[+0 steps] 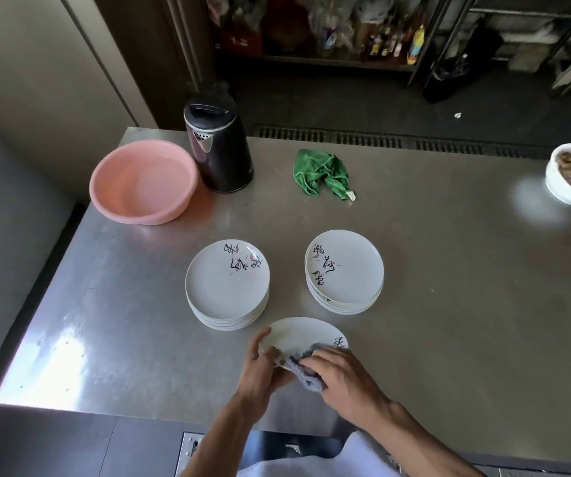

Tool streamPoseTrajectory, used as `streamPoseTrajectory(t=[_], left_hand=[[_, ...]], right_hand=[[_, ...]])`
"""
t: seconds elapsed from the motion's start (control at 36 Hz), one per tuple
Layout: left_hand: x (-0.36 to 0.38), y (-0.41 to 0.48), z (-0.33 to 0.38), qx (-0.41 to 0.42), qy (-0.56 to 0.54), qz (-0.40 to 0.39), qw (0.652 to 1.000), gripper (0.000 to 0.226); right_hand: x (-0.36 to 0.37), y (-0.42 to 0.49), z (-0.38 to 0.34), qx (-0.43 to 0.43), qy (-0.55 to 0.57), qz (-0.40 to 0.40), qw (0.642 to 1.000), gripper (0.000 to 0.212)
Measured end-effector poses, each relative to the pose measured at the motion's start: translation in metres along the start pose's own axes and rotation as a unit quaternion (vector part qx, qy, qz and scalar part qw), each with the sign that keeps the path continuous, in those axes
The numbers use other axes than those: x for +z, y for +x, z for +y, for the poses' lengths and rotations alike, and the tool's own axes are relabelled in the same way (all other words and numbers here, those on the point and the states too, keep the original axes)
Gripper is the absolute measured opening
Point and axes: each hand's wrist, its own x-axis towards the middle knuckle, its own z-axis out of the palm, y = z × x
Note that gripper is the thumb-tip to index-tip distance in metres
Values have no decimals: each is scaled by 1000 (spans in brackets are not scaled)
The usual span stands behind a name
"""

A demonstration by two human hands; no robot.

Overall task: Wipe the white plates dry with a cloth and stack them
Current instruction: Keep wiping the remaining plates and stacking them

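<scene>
A single white plate (303,333) is held at the near edge of the steel table (414,304), just in front of two stacks of white plates. Its near-left rim is gripped by the left hand (260,370), with the thumb laid over the top. A grey cloth (303,368) is bunched under the curled fingers of the right hand (342,376) and pressed against the plate's near side. Whether the plate rests on the table or is raised slightly cannot be told. The left stack (227,284) and the right stack (344,271) stand apart, side by side. Farther back, a pink basin (142,180) is seen beside a black kettle (218,146), and a crumpled green cloth (323,173) lies to their right.
</scene>
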Motion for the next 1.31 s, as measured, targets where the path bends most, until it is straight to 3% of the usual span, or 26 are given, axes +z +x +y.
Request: streamPoseTrajectory(t=[0.06, 0.14, 0.22, 0.28, 0.33, 0.42, 0.47, 0.56, 0.67, 0.78, 0.94, 1.06, 1.14, 1.31], left_hand=[[0, -4, 5, 25, 28, -11, 999, 18], [-6, -6, 11, 103, 135, -23, 985, 32], [-19, -3, 10, 220, 291, -30, 931, 11], [-23, 0, 9, 257, 317, -47, 912, 8], [-22, -5, 12, 261, 314, -67, 910, 19], [-21, -11, 12, 248, 296, -84, 919, 42], [-19, -15, 10, 235, 289, -89, 924, 41], [-14, -24, 6, 193, 268, -86, 940, 37], [-10, -28, -4, 88, 166, -50, 981, 30], [-2, -21, -14, 9, 117, -21, 993, 16], [9, -15, -15, -37, 49, 22, 998, 15], [11, -13, -13, -54, 44, 39, 997, 16], [9, -13, -14, -59, 60, 22, 996, 17], [20, -16, -14, -62, 55, 16, 996, 16]], right_hand=[[-8, 3, 1, 19, 34, 21, 999, 37], [-23, 9, 7, 58, 108, 68, 990, 40], [-35, 18, 14, 125, 181, 95, 971, 24], [-40, 22, 20, 161, 235, 91, 954, 12], [-43, 24, 25, 180, 272, 63, 943, 18], [-39, 21, 26, 176, 292, 71, 938, 25], [-33, 16, 25, 204, 296, 115, 926, 30], [-18, 8, 27, 273, 262, 163, 911, 22], [9, -5, 18, 315, 238, 126, 910, 30], [41, -14, 13, 237, 153, 37, 959, 58], [57, -23, 0, 82, 65, -30, 994, 60], [53, -46, 12, 43, 39, -98, 993, 59], [50, -57, 25, 73, 52, -109, 990, 62], [58, -28, 24, 212, 52, -33, 975, 59]])
